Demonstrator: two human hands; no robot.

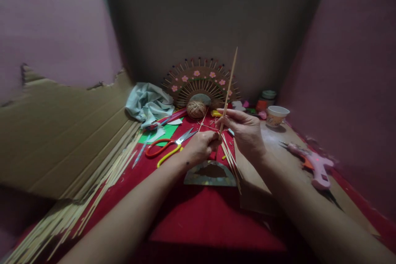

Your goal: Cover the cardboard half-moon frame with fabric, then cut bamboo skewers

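A thin bamboo skewer (230, 82) stands nearly upright, its tip pointing up in front of a fan-shaped craft (201, 80) with pink flowers. My right hand (244, 132) pinches the skewer partway up its lower part. My left hand (201, 145) is closed around the skewer's bottom end. Below the hands lie a few loose skewers (232, 161) and an arch-shaped card piece (210, 174) on the red cloth (198, 214).
Orange-and-yellow scissors (168, 145), green paper (163, 133) and a twine ball (196, 109) lie behind the hands. Many bamboo sticks (93, 185) and corrugated cardboard (62, 132) fill the left. A pink glue gun (312, 163), a paper cup (276, 115) and a jar (267, 97) sit right.
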